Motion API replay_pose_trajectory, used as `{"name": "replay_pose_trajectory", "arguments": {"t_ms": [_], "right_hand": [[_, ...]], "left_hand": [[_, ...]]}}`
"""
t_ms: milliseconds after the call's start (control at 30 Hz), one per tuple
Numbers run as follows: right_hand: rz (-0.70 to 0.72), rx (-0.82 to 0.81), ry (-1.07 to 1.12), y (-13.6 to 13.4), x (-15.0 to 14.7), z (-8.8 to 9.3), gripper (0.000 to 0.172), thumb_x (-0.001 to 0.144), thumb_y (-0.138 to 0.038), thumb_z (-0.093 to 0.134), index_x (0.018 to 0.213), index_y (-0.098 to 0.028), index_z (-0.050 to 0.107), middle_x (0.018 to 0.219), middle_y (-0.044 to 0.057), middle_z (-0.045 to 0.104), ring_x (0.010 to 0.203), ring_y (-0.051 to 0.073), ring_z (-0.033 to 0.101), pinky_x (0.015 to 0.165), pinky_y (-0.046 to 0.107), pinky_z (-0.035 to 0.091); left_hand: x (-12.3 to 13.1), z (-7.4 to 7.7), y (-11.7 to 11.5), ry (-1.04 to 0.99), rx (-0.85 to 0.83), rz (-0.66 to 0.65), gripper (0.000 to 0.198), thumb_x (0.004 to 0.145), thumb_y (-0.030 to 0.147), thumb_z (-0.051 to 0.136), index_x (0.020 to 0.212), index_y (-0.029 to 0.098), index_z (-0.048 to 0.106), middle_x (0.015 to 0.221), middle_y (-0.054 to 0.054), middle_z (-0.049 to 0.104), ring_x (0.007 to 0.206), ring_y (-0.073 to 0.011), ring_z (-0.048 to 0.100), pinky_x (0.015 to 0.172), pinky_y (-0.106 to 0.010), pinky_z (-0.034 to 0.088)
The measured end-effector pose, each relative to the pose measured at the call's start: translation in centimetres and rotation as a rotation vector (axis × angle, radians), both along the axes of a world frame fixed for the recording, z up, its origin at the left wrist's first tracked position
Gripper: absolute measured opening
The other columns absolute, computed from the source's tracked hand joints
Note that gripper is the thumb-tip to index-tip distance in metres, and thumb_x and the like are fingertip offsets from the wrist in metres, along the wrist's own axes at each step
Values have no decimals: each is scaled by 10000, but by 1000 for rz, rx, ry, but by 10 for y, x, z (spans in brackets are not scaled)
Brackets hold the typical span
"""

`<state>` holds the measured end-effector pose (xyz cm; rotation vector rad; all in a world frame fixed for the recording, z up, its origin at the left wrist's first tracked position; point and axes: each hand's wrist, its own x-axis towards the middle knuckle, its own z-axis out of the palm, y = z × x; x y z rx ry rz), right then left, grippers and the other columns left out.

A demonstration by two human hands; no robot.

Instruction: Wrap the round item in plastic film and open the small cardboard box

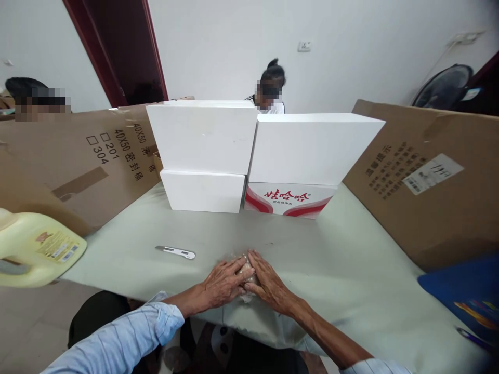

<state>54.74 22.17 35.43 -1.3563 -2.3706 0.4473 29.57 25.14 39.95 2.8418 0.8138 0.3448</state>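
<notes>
My left hand (226,280) and my right hand (273,285) meet near the table's front edge, around a small bundle in clear, crumpled plastic (248,272). Fingers of both hands press on it from either side, those of the left lying across its top. What is inside the plastic I cannot make out, since the hands cover most of it. To the left of my hands a utility knife (176,252) with a white handle lies flat, its blade end pointing left.
White boxes (202,137) and a red-and-white carton (288,200) stand stacked at the back. Brown cardboard panels (440,208) flank both sides. A yellow jug (42,246) is at left; a blue folder-like item (463,291) and a pen (473,337) lie at right. Two people sit beyond.
</notes>
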Motion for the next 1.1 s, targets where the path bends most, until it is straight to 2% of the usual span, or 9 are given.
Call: {"name": "replay_pose_trajectory", "arguments": {"t_ms": [233,400,500,600,700,900,1100], "right_hand": [[7,1,52,1,-3,-1,893,1090,-546,545,1739,-233,18,1753,194,188,1624,344,190,1287,596,331],[-14,26,72,2,-6,-10,890,1090,-518,546,1739,-239,4,1746,198,220,1614,357,238,1269,607,360],[-9,45,82,4,-8,-15,910,1091,-514,538,1735,-243,-46,1740,201,244,1606,362,269,1254,607,386],[-7,51,89,4,-11,-14,893,1095,-506,522,1736,-248,-44,1739,202,254,1603,365,284,1248,611,396],[0,51,111,4,-15,-8,832,1103,-474,497,1739,-235,17,1713,208,316,1587,353,327,1252,606,393],[-3,41,178,2,-18,-2,690,1111,-495,459,1694,-215,218,1633,215,425,1539,340,403,1253,595,398],[-18,53,228,3,-20,-5,661,1102,-502,476,1660,-196,299,1601,221,460,1517,354,424,1247,612,400]], "left_hand": [[5,0,-11,-65,-62,79,601,983,281,681,1551,275,481,1695,-159,429,1546,-328,451,1146,-500,491],[5,-7,-15,-39,37,83,676,1019,344,619,1637,251,362,1723,-178,371,1601,-361,351,1246,-594,354],[2,-13,-13,-27,88,58,700,1034,371,583,1662,215,316,1731,-203,340,1620,-369,306,1258,-578,336],[0,-15,-9,-60,31,55,700,1015,345,600,1650,225,330,1724,-184,367,1604,-337,351,1254,-545,355],[2,-13,-10,-93,-42,66,714,983,299,619,1635,221,340,1711,-178,395,1584,-316,391,1244,-529,368],[9,-8,-17,-68,-19,97,728,978,286,609,1640,198,318,1712,-193,382,1573,-363,389,1271,-581,287],[5,-6,-13,-129,-128,79,708,957,230,609,1613,216,343,1677,-166,440,1547,-287,432,1209,-500,392]]}}
